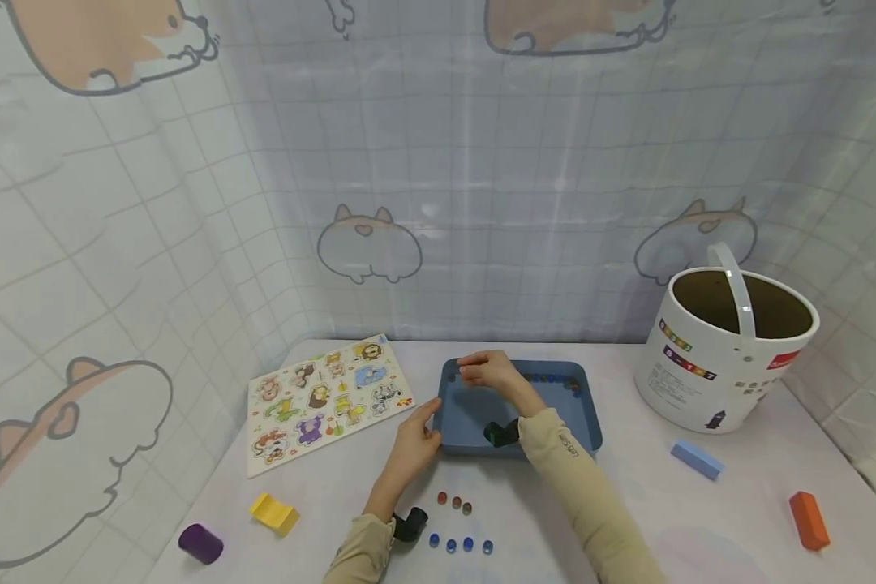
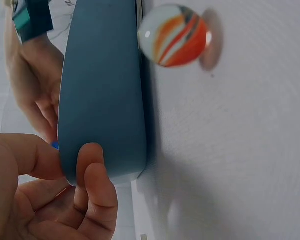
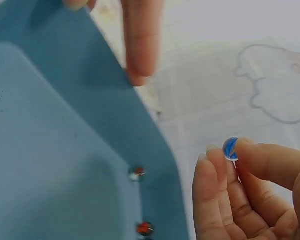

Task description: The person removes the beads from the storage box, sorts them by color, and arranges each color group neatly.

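Note:
My left hand (image 1: 412, 442) grips the near left part of a blue-grey tray (image 1: 467, 426); in the left wrist view its thumb and fingers close on the tray wall (image 2: 102, 100). My right hand (image 1: 492, 375) is above the tray's far left part. Between its thumb and fingertips it pinches a blue marble (image 3: 229, 148), seen in the right wrist view. Inside the tray, several marbles (image 1: 552, 378) line the far side, with reddish ones (image 3: 137, 174) against the wall. An orange-and-white marble (image 2: 172, 37) lies on the table beside the tray.
In front of the tray sit three reddish-brown marbles (image 1: 456, 503) and a row of blue marbles (image 1: 451, 546). An animal puzzle board (image 1: 314, 442), yellow block (image 1: 274, 513) and purple cylinder (image 1: 200, 543) are left. A white bucket (image 1: 679, 389), blue block (image 1: 697, 459) and orange block (image 1: 809, 521) stand right.

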A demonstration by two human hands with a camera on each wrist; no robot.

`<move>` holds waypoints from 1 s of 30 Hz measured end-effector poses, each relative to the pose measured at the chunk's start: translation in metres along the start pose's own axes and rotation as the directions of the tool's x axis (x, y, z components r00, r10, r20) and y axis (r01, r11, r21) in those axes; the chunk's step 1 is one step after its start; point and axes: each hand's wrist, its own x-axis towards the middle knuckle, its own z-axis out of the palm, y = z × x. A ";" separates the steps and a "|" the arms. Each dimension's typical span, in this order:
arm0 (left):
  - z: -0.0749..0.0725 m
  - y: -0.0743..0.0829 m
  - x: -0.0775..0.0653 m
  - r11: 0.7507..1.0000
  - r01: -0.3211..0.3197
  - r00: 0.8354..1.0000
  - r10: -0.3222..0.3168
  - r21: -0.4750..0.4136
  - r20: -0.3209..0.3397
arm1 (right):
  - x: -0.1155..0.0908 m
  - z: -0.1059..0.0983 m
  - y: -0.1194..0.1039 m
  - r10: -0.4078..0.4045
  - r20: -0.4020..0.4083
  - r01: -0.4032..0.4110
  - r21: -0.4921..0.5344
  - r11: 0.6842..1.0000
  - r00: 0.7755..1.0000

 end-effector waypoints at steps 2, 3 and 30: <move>-0.001 0.000 0.000 1.000 0.010 1.000 -0.010 -0.002 0.004 | -0.004 -0.005 -0.001 -0.019 0.018 0.019 0.002 1.000 1.000; -0.001 0.000 0.000 1.000 0.015 1.000 -0.015 0.000 0.006 | -0.007 -0.008 0.000 -0.030 0.030 0.030 0.001 1.000 0.999; 0.000 0.003 -0.001 0.999 0.038 0.999 -0.038 -0.017 0.020 | -0.142 -0.019 0.032 -0.100 0.287 0.120 -0.053 0.991 0.953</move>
